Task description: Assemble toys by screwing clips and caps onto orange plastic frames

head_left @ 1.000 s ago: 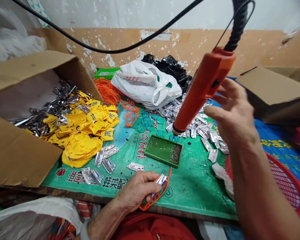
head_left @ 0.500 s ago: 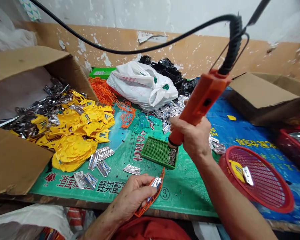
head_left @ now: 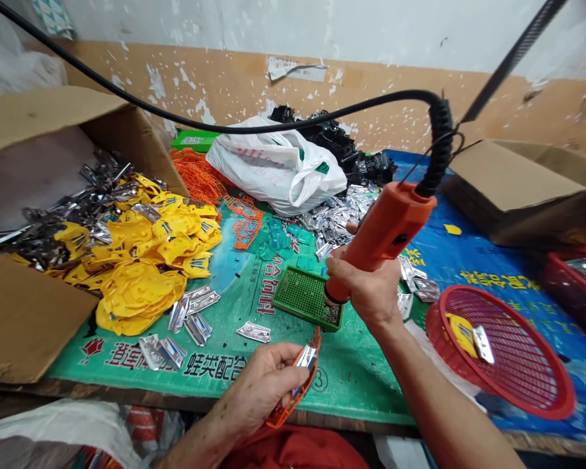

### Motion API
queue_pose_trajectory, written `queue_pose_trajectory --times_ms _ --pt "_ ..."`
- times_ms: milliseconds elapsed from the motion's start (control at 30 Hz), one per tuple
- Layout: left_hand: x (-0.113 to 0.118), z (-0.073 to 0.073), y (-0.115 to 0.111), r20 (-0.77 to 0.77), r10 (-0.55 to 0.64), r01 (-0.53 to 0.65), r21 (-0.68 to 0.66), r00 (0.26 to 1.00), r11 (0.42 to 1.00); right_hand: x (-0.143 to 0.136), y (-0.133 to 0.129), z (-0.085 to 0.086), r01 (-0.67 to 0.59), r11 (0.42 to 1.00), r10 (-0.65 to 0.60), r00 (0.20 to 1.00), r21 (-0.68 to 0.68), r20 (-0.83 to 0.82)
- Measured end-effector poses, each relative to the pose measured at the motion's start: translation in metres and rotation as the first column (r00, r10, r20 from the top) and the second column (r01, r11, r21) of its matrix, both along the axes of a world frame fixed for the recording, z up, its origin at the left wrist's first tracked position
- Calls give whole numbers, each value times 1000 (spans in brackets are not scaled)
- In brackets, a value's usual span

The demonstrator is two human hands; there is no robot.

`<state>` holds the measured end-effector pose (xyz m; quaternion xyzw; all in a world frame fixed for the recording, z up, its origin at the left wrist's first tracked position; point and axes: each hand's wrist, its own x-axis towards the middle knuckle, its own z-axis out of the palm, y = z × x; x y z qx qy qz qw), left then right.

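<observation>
My right hand is wrapped round an orange electric screwdriver, whose tip points down at the right end of a green perforated tray. Small screws lie at that end; whether the tip touches them I cannot tell. Near the table's front edge, my left hand pinches a shiny metal plate together with an orange plastic frame. The frame runs along the plate's right side and sticks out above and below it. A loose metal plate lies between my left hand and the tray.
Yellow plastic pieces spill from a cardboard box on the left. A red basket stands on the right. Behind the tray are a white plastic bag and heaped metal plates. A black cable hangs across the view.
My right hand and the screwdriver have come lower, bringing the tip down towards the screws in the tray. The cable sags lower. My left hand keeps its hold, almost unmoved.
</observation>
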<state>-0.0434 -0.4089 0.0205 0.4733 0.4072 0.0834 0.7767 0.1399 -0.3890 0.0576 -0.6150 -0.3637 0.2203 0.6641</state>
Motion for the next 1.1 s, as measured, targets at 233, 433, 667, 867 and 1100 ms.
queue_pose_trajectory --times_ms 233,433,667,867,1100 --pt "1 1 1 -14 -14 14 23 1000 1000 1 1 -4 21 1000 -21 1000 -19 -5" --pt "1 -1 2 -14 -26 27 31 1000 999 1 2 -7 23 1000 -23 1000 -2 7" --pt "2 -4 1 -28 22 -22 7 999 1000 -1 0 -8 16 1000 -16 999 9 51" --pt "3 -3 1 -45 35 -35 18 998 999 -3 -1 -8 28 1000 -28 997 10 70" --pt "6 -11 1 -71 25 -25 6 997 1000 2 -2 -3 18 999 -18 1000 50 14"
